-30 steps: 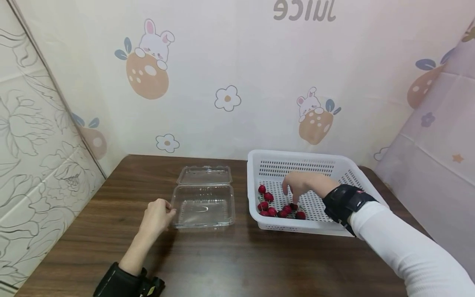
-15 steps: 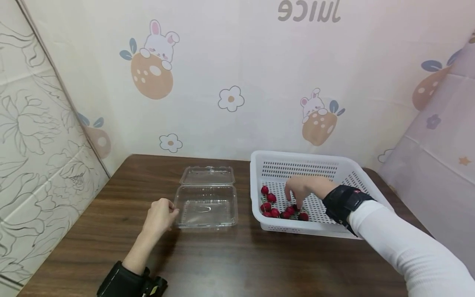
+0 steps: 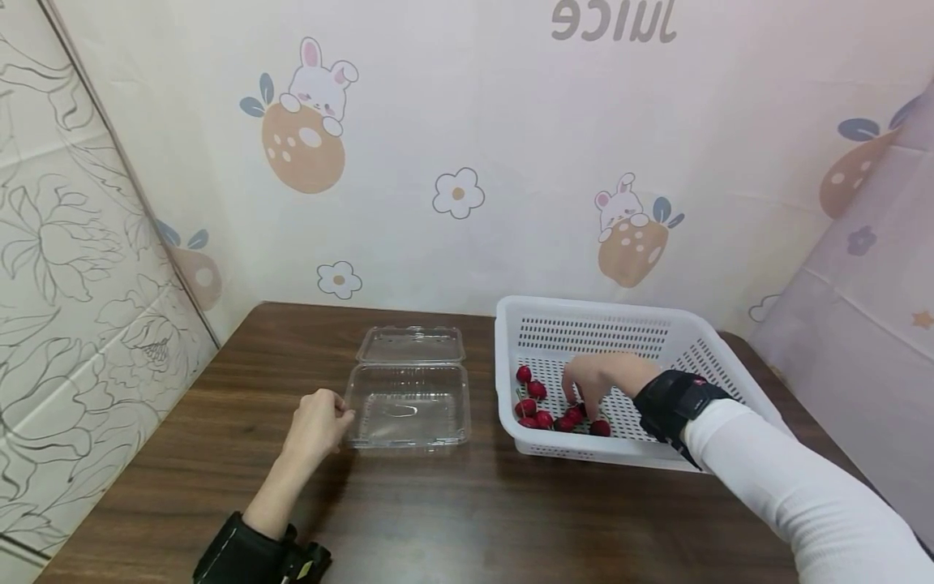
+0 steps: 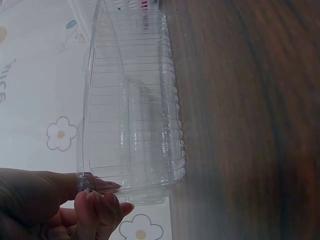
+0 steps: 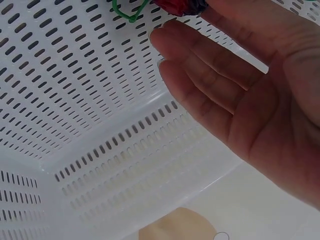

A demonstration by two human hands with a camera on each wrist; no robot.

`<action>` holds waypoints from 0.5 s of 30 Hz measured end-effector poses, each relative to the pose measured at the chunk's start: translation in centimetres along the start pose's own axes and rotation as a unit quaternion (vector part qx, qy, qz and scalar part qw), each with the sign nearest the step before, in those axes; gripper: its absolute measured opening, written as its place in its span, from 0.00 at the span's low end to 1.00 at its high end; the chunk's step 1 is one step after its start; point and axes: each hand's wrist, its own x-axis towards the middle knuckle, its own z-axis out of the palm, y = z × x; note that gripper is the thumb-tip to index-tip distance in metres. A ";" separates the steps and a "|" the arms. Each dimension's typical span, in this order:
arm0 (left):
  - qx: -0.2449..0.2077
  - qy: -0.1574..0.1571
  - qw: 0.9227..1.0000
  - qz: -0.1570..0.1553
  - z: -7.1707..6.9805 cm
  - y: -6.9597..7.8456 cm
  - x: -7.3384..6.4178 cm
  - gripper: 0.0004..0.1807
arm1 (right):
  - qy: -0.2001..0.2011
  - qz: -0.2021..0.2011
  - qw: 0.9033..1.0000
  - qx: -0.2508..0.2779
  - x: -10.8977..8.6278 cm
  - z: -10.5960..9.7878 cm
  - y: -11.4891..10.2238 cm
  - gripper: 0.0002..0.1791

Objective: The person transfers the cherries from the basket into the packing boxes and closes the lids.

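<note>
In the head view, my left hand (image 3: 317, 422) pinches the left rim of a hinged clear plastic container (image 3: 409, 410). Its lid (image 3: 411, 346) lies folded back behind it. The left wrist view has the thumb on one side of the container wall (image 4: 135, 125) and curled fingers on the other. My right hand (image 3: 601, 380) reaches down into a white perforated basket (image 3: 584, 448), thumb and forefinger at a dark cherry (image 3: 581, 410). In the right wrist view a dark red cherry (image 5: 177, 5) with a green stem meets the fingertips, partly cut off by the frame; the other fingers stretch out beside it.
Several red cherries (image 3: 543, 419) lie in the basket's near left part. Both containers stand on a dark wooden table (image 3: 452, 519). A patterned wall covering (image 3: 467, 122) rises close behind, with a side panel (image 3: 87, 284) at left.
The head view shifts slightly, moving everything a little to the right. My right fingers reach slightly lower around the dark cherry. The left hand keeps its place at the container rim.
</note>
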 end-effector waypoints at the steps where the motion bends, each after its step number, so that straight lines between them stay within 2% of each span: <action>1: 0.000 0.000 1.000 -0.001 0.0 0.0 0.0 0.09 | -0.001 0.001 1.000 0.004 0.0 0.1 0.0 0.18; 7: -0.003 -0.001 1.000 -0.003 0.1 -0.1 0.1 0.09 | -0.008 0.011 0.999 0.042 0.2 0.3 0.1 0.18; 15: -0.002 0.004 1.000 -0.003 0.0 -0.1 0.1 0.08 | -0.010 0.003 0.999 0.034 0.4 0.5 0.3 0.16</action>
